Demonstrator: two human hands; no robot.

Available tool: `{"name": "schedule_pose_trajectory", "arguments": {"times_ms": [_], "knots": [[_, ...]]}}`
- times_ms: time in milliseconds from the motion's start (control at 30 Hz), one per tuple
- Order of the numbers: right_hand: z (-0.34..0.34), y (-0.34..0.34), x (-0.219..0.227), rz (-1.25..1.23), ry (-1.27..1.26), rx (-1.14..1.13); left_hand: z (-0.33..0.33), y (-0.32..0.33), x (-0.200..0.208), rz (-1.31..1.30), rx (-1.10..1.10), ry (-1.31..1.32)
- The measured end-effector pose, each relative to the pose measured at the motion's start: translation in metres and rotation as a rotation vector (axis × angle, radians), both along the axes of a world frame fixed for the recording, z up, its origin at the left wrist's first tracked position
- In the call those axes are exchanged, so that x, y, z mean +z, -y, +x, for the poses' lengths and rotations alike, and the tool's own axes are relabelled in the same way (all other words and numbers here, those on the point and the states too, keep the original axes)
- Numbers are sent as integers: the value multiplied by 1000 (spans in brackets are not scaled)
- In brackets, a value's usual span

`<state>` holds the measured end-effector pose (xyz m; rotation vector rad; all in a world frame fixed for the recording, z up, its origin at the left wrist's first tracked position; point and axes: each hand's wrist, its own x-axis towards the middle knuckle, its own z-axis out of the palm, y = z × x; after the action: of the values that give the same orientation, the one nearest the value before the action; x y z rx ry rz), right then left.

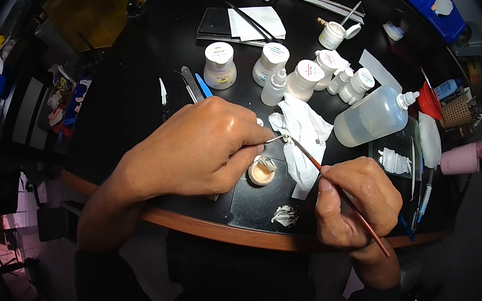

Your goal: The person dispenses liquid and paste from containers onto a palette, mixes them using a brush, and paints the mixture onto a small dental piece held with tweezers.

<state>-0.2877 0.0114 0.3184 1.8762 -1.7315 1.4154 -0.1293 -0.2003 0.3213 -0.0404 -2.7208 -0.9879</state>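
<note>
My left hand is closed in a pinch on a thin metal tool. At that tool's tip sits a tiny pale piece, too small to make out. My right hand grips a fine paintbrush with a reddish-brown handle, its tip touching or nearly touching the pale piece. Behind both tips lies a crumpled white tissue. Below my left fingertips stands a small open jar of cream-coloured material. Nearer me, a patch of white paste is smeared on a dark slab.
White-lidded powder bottles and a small dropper bottle stand behind my hands. To the right is a large translucent squeeze bottle. A knife-like tool lies left. The table's wooden edge runs in front of me.
</note>
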Motion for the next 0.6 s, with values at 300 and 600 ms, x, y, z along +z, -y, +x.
{"name": "schedule_pose_trajectory", "arguments": {"times_ms": [300, 600], "knots": [[0, 2, -4, -39, -81, -37, -2, 0, 1, 20, 11, -30], [1, 2, -7, -18, -120, -11, -3, -1, -1, 59, 9, -84]]}}
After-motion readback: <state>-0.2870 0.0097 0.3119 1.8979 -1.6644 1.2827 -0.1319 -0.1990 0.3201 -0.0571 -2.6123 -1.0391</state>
